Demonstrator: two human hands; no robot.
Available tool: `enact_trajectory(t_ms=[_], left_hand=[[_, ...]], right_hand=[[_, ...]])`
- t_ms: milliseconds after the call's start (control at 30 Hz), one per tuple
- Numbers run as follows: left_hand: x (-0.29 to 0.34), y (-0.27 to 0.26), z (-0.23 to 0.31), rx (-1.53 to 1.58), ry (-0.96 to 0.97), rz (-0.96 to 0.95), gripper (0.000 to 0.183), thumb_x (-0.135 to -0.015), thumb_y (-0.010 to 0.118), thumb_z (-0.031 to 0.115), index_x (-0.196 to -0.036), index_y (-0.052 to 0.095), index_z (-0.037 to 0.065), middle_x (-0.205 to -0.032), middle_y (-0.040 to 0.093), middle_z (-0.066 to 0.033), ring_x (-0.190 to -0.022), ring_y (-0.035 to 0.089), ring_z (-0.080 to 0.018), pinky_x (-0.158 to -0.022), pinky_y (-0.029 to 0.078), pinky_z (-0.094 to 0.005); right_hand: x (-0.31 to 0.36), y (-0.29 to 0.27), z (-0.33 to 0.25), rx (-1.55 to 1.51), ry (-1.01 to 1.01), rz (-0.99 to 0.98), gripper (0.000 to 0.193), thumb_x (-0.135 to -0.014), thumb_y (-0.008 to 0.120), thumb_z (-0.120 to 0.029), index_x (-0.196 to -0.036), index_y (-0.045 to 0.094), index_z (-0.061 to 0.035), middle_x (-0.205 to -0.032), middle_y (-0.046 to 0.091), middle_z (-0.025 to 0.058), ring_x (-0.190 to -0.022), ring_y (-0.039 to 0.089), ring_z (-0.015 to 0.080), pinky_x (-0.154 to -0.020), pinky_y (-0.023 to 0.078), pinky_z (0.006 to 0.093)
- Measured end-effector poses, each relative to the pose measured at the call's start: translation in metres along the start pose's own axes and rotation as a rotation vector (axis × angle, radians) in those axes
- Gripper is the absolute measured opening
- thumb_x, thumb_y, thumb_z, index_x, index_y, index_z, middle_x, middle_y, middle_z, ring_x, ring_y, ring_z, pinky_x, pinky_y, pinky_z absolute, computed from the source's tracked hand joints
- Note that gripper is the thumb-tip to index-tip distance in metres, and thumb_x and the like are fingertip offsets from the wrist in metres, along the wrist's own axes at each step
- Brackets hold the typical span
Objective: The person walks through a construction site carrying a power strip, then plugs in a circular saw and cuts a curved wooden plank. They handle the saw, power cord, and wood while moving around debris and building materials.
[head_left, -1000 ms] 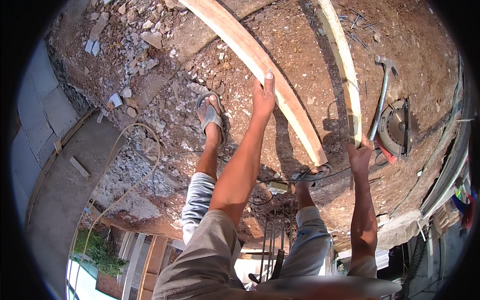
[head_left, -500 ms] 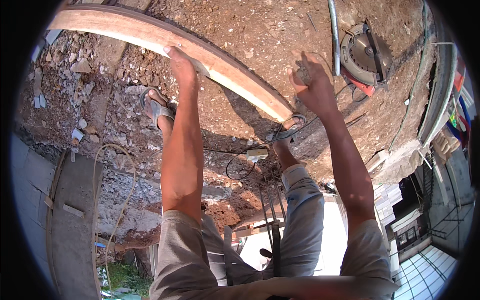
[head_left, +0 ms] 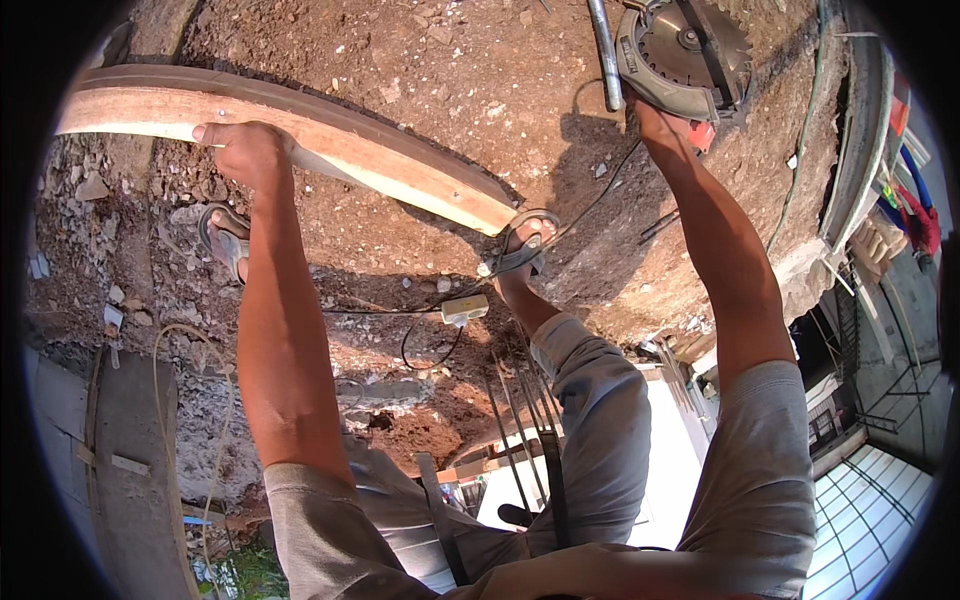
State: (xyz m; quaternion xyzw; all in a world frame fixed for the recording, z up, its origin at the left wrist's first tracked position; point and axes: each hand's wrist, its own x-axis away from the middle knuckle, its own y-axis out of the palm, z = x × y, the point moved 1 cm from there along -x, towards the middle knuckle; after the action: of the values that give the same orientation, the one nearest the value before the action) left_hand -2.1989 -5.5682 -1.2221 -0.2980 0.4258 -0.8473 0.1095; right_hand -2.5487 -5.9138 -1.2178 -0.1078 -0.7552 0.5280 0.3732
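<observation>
My left hand grips the lower edge of a long wooden beam, its thumb lying along the pale face. The fisheye view bends the beam; its right end rests on or against my sandalled right foot. At the upper right lies a circular saw with a toothed round blade, a grey guard and a red body. My right hand is at the saw, between its guard and red housing. The fingers are curled in there and mostly hidden by the saw.
A metal pipe lies just left of the saw. A dark cable runs over the rubble-strewn soil, past a cream socket block near my feet. My left foot stands below the beam. Steel bars stick up between my legs.
My right hand has gone from open in mid-air to the circular saw. The left hand's fingers have closed round the beam's edge, farther from its right end. The view has shifted.
</observation>
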Motion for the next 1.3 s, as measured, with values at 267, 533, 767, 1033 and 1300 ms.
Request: enact_trajectory(t_ms=[267, 533, 767, 1033, 1300], left_hand=[[-0.012, 0.012, -0.005, 0.034, 0.06, 0.072, 0.101, -0.096, 0.012, 0.061, -0.086, 0.055, -0.03, -0.086, 0.055, -0.0465, -0.094, 0.056, -0.0553, -0.093, 0.044, -0.0519], [-0.007, -0.006, 0.004, 0.005, 0.051, -0.054, 0.101, -0.094, 0.014, 0.066, -0.091, 0.055, -0.026, -0.091, 0.057, -0.044, -0.093, 0.056, -0.0549, -0.088, 0.047, -0.0518], [-0.067, -0.033, -0.013, 0.215, -0.172, -0.859, 0.081, -0.094, 0.014, 0.067, -0.142, 0.026, 0.002, -0.13, 0.046, -0.0232, -0.108, 0.056, -0.0358, -0.088, 0.054, -0.0509], [-0.066, -0.051, 0.009, 0.206, -0.213, -0.98, 0.076, -0.095, 0.015, 0.063, -0.14, 0.028, 0.003, -0.128, 0.047, -0.0211, -0.106, 0.057, -0.0366, -0.08, 0.059, -0.0528], [-0.076, -0.047, 0.006, 0.259, -0.156, -1.002, 0.074, -0.096, 0.018, 0.062, -0.14, 0.029, 0.003, -0.129, 0.045, -0.0197, -0.111, 0.053, -0.0372, -0.078, 0.059, -0.0545]], right_hand=[[-0.002, -0.168, -0.015, 0.367, 0.124, -0.32, 0.052, -0.077, 0.062, -0.018, -0.126, 0.05, -0.0072, -0.108, 0.062, 0.021, -0.101, 0.058, 0.041, -0.089, 0.047, 0.0417], [0.325, -0.366, -0.094, -1.116, 0.73, -0.007, 0.086, -0.089, 0.039, -0.071, -0.137, 0.034, -0.0008, -0.091, 0.052, 0.0063, -0.062, 0.051, 0.015, -0.051, 0.043, 0.0271], [0.481, -0.42, -0.299, -0.992, 1.331, 0.103, 0.068, -0.091, 0.047, -0.06, -0.116, 0.051, 0.0032, -0.062, 0.051, 0.0054, -0.05, 0.052, 0.0154, -0.046, 0.042, 0.0271], [0.573, -0.394, -0.402, -1.224, 1.603, -0.076, 0.068, -0.081, 0.054, -0.066, -0.09, 0.057, 0.0012, -0.06, 0.056, 0.0079, -0.051, 0.057, 0.0207, -0.049, 0.048, 0.032], [0.495, -0.348, -0.462, -0.973, 1.147, -0.119, 0.076, -0.079, 0.057, -0.066, -0.106, 0.056, 0.0053, -0.082, 0.061, 0.0082, -0.075, 0.055, 0.0135, -0.065, 0.043, 0.0277]])
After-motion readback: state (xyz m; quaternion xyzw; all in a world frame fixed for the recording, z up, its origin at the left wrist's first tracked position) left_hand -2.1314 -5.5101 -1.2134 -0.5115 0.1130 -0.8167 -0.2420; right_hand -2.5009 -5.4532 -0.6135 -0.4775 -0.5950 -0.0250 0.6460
